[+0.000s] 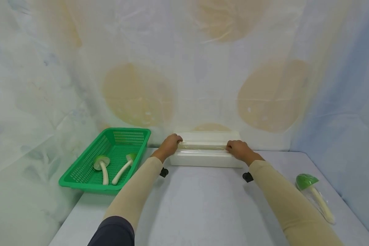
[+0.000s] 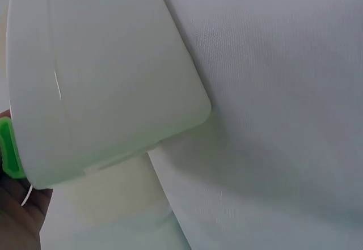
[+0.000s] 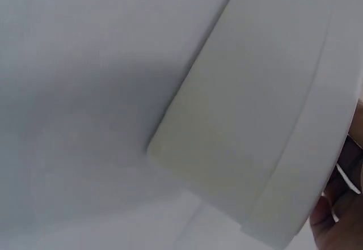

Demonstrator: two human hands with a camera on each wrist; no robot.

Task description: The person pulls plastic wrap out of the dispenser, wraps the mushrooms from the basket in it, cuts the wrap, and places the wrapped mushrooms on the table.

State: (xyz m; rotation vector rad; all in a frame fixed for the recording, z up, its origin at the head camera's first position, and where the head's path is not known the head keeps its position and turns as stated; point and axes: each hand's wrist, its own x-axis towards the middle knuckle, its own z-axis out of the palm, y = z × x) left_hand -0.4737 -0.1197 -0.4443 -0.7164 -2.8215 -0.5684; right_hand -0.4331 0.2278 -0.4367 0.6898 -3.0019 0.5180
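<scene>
A white cling film dispenser lies at the table's back edge with its lid raised. A shiny strip of cling film stretches across its opening. My left hand pinches the film at the left end, and my right hand pinches it at the right end. In the left wrist view, the left hand is partly hidden behind the dispenser, close to a green end piece. The right wrist view shows curled right-hand fingers beside the dispenser.
To the left stands a green plastic basket holding two mushrooms with green caps, one mushroom and another mushroom. A film-wrapped green-capped mushroom lies at the table's right. Patterned curtains hang behind and at both sides.
</scene>
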